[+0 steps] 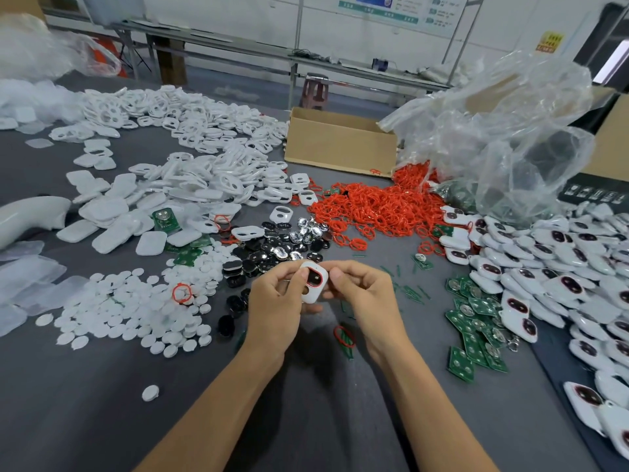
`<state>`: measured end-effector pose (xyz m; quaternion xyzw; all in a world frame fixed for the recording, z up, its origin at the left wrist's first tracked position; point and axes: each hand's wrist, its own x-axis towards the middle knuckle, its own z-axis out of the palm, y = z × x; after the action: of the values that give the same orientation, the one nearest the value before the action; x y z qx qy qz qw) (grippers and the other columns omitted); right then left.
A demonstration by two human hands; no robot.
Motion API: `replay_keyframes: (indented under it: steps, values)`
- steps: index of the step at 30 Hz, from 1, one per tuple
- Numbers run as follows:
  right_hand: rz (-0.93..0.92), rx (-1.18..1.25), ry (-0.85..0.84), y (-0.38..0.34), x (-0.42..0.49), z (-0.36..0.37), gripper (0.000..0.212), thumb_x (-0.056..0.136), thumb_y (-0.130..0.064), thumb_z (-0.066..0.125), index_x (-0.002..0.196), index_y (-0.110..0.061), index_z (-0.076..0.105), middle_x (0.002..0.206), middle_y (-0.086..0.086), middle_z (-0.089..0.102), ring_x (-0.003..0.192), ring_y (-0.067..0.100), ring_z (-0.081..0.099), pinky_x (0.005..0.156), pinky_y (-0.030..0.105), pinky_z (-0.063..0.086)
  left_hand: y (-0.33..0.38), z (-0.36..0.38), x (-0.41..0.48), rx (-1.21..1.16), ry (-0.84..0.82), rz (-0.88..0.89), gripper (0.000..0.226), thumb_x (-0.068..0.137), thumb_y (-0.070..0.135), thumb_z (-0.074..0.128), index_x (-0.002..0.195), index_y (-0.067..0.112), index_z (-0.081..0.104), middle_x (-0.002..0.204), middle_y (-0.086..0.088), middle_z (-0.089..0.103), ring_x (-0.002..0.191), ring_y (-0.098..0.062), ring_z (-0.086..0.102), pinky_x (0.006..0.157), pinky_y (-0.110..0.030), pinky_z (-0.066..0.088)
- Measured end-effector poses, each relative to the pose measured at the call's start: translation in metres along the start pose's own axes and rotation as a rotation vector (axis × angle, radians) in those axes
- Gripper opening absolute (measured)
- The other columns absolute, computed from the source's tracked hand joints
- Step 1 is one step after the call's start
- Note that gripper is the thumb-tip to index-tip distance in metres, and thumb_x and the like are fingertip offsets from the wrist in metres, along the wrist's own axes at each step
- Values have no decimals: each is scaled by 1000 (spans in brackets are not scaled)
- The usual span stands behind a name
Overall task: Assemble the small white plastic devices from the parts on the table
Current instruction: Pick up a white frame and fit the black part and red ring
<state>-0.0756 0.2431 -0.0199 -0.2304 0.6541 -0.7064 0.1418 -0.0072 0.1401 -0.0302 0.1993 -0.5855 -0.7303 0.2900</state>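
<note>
Cardboard box (340, 148) stands open at the far side of the grey table (85, 420), its inside hidden from here. Beside it a crumpled clear bag (503, 131) slumps over the heap of red rings (374, 206). The left hand (275, 301) and right hand (364, 294) both pinch one white device (313, 282) just above mid-table, between the piles. Bare cloth lies along the near edge.

Both bare forearms (218, 403) ran up from the bottom edge and met at centre, wrists angled inward. The left hand (275, 301) and right hand (366, 296) sat close together, fingers (335, 276) curled and thumbs on top, pinching the small white device (312, 291) between them.
</note>
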Motion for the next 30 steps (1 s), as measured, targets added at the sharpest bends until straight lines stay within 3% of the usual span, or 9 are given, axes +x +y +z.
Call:
replay_keyframes:
  steps: [4,8,13,16,21,25,30]
  values:
    - [24,4,34,1,0,3,19,78,1,72,97,0,68,89,18,72,78,22,66,76,30,53,-3,1,1,22,-11,-9,18,95,7,57,91,17,72,74,7,74,64,-6,67,52,-22,56]
    - [75,-6,69,4,3,2,14,78,2,72,91,0,68,86,21,71,77,26,66,80,40,53,-6,1,3,51,-35,-29,22,94,6,58,84,22,71,72,5,73,66,-5,66,58,-23,58]
    - [98,-108,50,9,3,0,8,86,-1,65,92,-4,69,84,10,70,74,15,62,72,24,50,-8,-1,3,163,-78,33,19,89,2,63,89,19,72,76,8,74,68,-1,67,63,-12,50]
    - [114,-147,43,9,3,0,9,89,-2,62,89,-10,68,80,5,69,71,12,61,66,18,47,-8,-2,2,174,-114,22,26,85,-5,66,88,20,71,80,6,75,72,-4,69,64,-12,51]
    - [115,-204,-18,9,1,3,7,90,-3,61,91,-3,67,69,1,66,56,0,56,57,12,41,-9,-2,2,229,-85,-1,31,87,-3,62,84,27,68,78,8,74,73,-3,68,66,-12,50]
    - [131,-129,14,6,1,-1,8,89,-9,65,89,-2,69,72,8,67,67,14,56,67,25,46,-6,-6,4,75,-113,-78,24,85,-3,66,90,19,73,82,1,76,74,-8,70,64,-15,51]
    - [165,-37,-70,3,2,-4,15,92,-12,60,88,-1,69,69,6,64,63,13,51,62,20,44,0,-9,7,-110,-156,-185,19,79,-1,71,94,11,73,84,-10,76,70,-15,71,61,-19,56]
